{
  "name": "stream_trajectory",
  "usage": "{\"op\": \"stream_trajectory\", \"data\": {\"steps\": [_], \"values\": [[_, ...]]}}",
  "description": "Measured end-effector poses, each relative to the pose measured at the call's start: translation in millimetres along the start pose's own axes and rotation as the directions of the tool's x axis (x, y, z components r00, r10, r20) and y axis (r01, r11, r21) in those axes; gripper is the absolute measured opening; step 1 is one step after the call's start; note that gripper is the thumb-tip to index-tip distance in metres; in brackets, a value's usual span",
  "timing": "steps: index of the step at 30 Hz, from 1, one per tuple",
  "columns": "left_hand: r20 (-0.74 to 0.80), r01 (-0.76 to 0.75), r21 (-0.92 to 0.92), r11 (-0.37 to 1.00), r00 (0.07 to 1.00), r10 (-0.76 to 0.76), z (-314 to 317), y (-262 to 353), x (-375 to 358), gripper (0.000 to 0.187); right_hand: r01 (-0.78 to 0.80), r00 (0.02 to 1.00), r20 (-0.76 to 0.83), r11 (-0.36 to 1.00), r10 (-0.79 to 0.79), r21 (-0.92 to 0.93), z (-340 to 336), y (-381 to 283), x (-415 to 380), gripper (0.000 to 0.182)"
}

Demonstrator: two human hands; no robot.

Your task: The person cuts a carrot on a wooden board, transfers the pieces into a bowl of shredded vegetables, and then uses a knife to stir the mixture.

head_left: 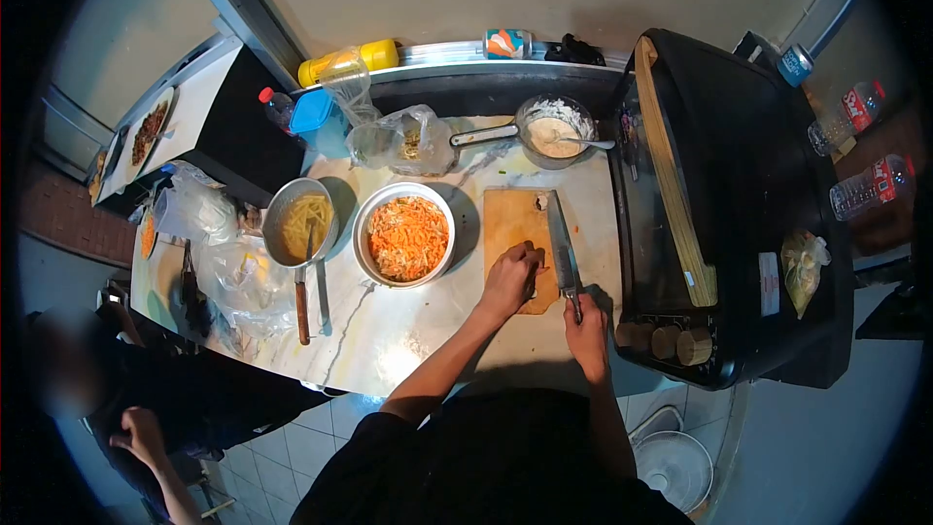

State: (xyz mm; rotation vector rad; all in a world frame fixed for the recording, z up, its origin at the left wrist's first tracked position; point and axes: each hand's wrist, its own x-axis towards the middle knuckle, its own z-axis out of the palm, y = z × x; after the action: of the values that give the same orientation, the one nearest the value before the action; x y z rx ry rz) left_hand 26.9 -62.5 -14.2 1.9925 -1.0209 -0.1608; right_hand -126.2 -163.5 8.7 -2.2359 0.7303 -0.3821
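My right hand point(587, 335) is wrapped round the handle of a kitchen knife point(563, 248). Its blade points away from me, along the right side of a wooden cutting board point(507, 214). On the board, my left hand point(513, 280) has its fingers curled down, just left of the blade; whatever lies under them is mostly hidden. A small pale scrap point(541, 202) rests near the board's far edge. Left of the board stands a white bowl point(361, 233) filled with shredded carrot and pale shreds point(408, 238).
A saucepan point(269, 226) with yellow strips and a spoon stands further left, near plastic bags point(238, 277). Behind the board is a pan of pale batter point(556, 136). A black oven point(748, 194) borders the right side, carrying bottles point(872, 187). Another person point(136, 399) is at lower left.
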Motion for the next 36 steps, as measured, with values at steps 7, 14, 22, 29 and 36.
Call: {"op": "stream_trajectory", "data": {"steps": [7, 14, 22, 29, 36], "values": [[-0.043, -0.058, 0.052, 0.997, 0.997, 0.060, -1, -4, 7, 0.008, -0.022, 1.000, 0.019, 0.997, 0.020, 0.076, -6, -6, 2, 0.016], [0.003, -0.035, 0.047, 0.998, 0.999, 0.035, -4, 11, 16, 0.009, -0.015, 1.000, 0.018, 0.995, 0.013, 0.094, -7, -7, 1, 0.016], [-0.207, 0.188, -0.095, 0.977, 0.957, -0.205, -79, 26, 5, 0.017, 0.021, 1.000, 0.015, 0.989, -0.023, 0.145, -1, -2, 3, 0.016], [-0.147, 0.311, -0.423, 0.851, 0.903, -0.403, -91, 24, -6, 0.014, 0.010, 0.993, 0.115, 0.978, -0.035, 0.211, 22, 6, 4, 0.014], [-0.084, 0.275, -0.352, 0.895, 0.943, -0.323, -28, 1, 4, 0.005, -0.023, 0.985, 0.175, 0.993, 0.003, 0.113, 30, 12, 11, 0.021]]}}
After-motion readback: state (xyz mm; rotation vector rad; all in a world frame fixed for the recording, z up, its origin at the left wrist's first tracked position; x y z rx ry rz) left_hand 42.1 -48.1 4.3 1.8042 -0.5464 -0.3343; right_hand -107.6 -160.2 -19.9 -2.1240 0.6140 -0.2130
